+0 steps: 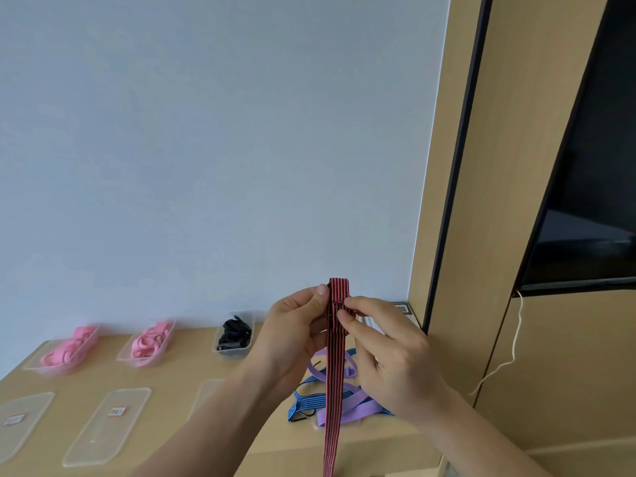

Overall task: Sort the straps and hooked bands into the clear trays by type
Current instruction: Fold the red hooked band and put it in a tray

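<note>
While upright, strap [335, 373] between fingertips [343, 317].

The striped red-and-black band [335, 373] runs off the bottom edge of the frame, so its lower end is out of sight and whether it carries a hook cannot be told. Where the left hand [292, 332] and right hand [389, 349] pinch it near the top, that stretch is covered. Behind the right hand, a clear tray [370, 321] shows only a sliver and its contents are hidden. The pile of blue and purple bands [311, 404] on the bench is partly masked by the band and the right wrist. At lower left, the leftmost lid [20, 418] is cut by the frame edge. Its label [13, 420] is too blurred to read. The left forearm [213, 425] hides most of a third lid [206, 390].
</note>
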`<state>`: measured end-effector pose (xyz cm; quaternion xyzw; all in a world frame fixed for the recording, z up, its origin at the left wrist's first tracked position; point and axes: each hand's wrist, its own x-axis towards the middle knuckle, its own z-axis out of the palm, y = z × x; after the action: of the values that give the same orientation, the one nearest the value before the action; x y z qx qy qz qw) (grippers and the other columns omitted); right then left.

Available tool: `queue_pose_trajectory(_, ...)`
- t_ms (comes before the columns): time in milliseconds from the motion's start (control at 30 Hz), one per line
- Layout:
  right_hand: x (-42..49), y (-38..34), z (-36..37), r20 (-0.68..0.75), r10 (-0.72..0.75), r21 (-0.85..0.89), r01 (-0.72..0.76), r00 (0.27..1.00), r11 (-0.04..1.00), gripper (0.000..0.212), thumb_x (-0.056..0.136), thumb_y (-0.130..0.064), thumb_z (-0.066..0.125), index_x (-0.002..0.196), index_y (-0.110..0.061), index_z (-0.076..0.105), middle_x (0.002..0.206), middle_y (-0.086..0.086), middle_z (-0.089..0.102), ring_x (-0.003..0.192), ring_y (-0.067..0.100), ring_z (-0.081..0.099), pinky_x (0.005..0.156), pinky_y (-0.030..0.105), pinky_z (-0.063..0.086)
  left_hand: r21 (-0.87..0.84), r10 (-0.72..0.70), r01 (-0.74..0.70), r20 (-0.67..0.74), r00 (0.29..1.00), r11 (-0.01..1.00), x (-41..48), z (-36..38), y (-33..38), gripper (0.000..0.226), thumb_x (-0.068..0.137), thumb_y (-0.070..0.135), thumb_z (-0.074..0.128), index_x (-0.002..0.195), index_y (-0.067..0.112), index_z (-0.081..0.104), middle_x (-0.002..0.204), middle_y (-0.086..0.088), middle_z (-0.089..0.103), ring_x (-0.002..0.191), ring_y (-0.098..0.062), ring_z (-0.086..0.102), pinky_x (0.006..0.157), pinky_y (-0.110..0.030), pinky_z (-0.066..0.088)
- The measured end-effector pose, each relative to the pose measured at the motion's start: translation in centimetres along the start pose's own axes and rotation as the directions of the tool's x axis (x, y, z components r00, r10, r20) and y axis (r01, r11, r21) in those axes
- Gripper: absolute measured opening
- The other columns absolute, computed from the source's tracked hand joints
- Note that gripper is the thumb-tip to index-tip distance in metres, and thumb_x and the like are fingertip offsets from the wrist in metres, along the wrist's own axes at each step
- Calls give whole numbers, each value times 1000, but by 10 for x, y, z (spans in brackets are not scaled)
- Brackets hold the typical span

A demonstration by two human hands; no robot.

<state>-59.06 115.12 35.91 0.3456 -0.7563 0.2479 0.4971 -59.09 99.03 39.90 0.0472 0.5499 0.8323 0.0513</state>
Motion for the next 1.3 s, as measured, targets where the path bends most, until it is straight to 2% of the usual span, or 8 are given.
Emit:
queue_pose_trajectory(300, 6, -5, -4, 25, 167, 143, -169, 986, 975, 24, 82, 0, 70, 104, -5, 76, 106, 4, 69, 98, 13, 65, 85, 23, 52, 77, 28, -30, 24, 999, 997, 1, -5, -9, 26, 103, 14, 55, 110, -2, 75, 97, -22, 67, 84, -27, 63, 72, -36, 59)
queue_pose_trajectory(367, 17, -7, -7, 59, 382, 227, -385, 922, 895, 28, 81, -9, 78, 108, -14, 73, 105, -6, 67, 96, 5, 64, 80, 18, 52, 107, 38, -39, 10, 999, 993, -1, -4, -9, 26, 104, 12, 54, 108, -3, 75, 96, -20, 70, 78, -25, 68, 68, -37, 60)
queue_pose_trajectory(433, 28, -2, -8, 267, 537, 267, -597, 800, 757, 31, 82, -15, 80, 110, -24, 71, 104, -14, 66, 94, 5, 64, 77, 25, 56, 144, 40, -43, 18, 999, 989, -2, -3, -11, 26, 105, 13, 53, 106, -1, 75, 100, -22, 75, 81, -30, 74, 72, -44, 63)
queue_pose_trajectory(533, 37, 7, -10, 443, 557, 270, -697, 702, 664, 24, 83, -14, 78, 101, -29, 73, 96, -12, 72, 89, 7, 68, 78, 38, 58, 180, 40, -44, 26, 999, 983, -3, -4, -12, 27, 104, 20, 57, 112, -3, 70, 108, -31, 71, 90, -39, 72, 83, -53, 61)
queue_pose_trajectory(700, 47, 4, -15, 308, 587, 288, -661, 749, 693, 36, 82, -3, 77, 87, -38, 66, 88, -21, 72, 83, 5, 68, 75, 29, 55, 284, -87, 87, -13, 996, 955, -6, -3, -15, 52, 101, 47, 53, 114, -2, 66, 108, -27, 74, 100, -43, 73, 91, -53, 58)
queue_pose_trajectory(833, 46, 8, -16, 175, 578, 300, -602, 797, 740, 36, 79, -1, 80, 87, -33, 68, 82, -19, 73, 75, 5, 69, 73, 22, 54, 206, -197, 187, 31, 980, 961, -12, -2, -21, 73, 87, 60, 52, 113, -6, 70, 108, -31, 73, 93, -40, 72, 81, -42, 58)
queue_pose_trajectory(1033, 22, 3, -9, 61, 240, 150, -247, 969, 957, 33, 69, 14, 78, 89, -11, 75, 90, -5, 74, 88, 10, 68, 79, 27, 53, 27, -179, 179, 23, 984, 984, -7, 0, -15, 59, 101, 49, 50, 110, -5, 71, 99, -21, 73, 90, -32, 72, 86, -43, 55)
queue_pose_trajectory(1300, 7, -2, -12, 114, 66, 87, -76, 991, 993, 33, 73, 17, 61, 97, -3, 74, 109, 4, 73, 111, 18, 63, 102, 23, 46, 96, -71, 68, 27, 997, 993, -8, -7, -18, 35, 101, 23, 59, 111, -9, 69, 95, -22, 71, 87, -33, 67, 81, -42, 54)
